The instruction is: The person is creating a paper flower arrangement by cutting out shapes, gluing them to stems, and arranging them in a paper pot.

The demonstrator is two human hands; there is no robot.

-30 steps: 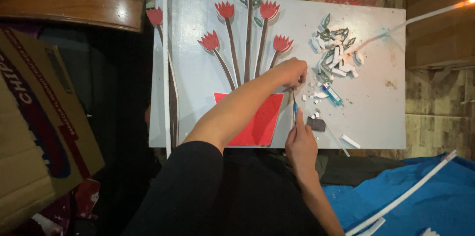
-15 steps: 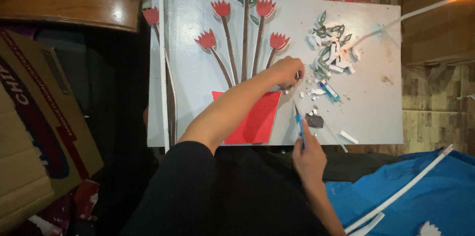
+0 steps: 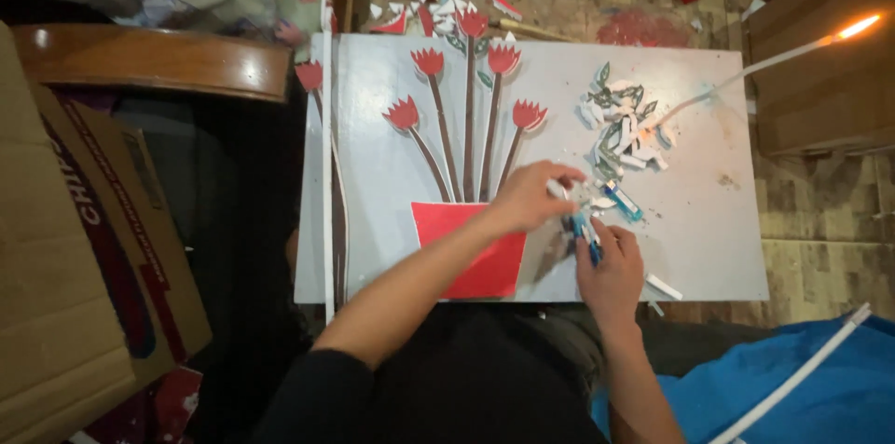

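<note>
A big white board (image 3: 709,174) lies flat in front of the person. On it are red paper flowers (image 3: 466,71) on long brown stems, and they rise out of a red paper pot (image 3: 466,248) near the bottom edge. To the left, a large brown cardboard box (image 3: 84,258) stands well apart from the board. At the lower right there is a blue cloth (image 3: 792,379) with a thin white rod across it.

A pile of small cut paper bits (image 3: 620,122) sits on the upper right part of the board. The rest of the right side of the board is mostly bare, so there is open room there.

The left hand (image 3: 531,197) reaches across the body, with the arm lying over the red pot. Its fingers are pinched shut on a small white piece (image 3: 557,189). The right hand (image 3: 611,262) comes up from the bottom edge and is closed around a small blue tool (image 3: 585,230) that points up. What kind of tool it is cannot be told. The two hands are very close together, just right of the pot and near the bottom edge. A second small blue thing (image 3: 623,202) lies just beside them on the board.
</note>
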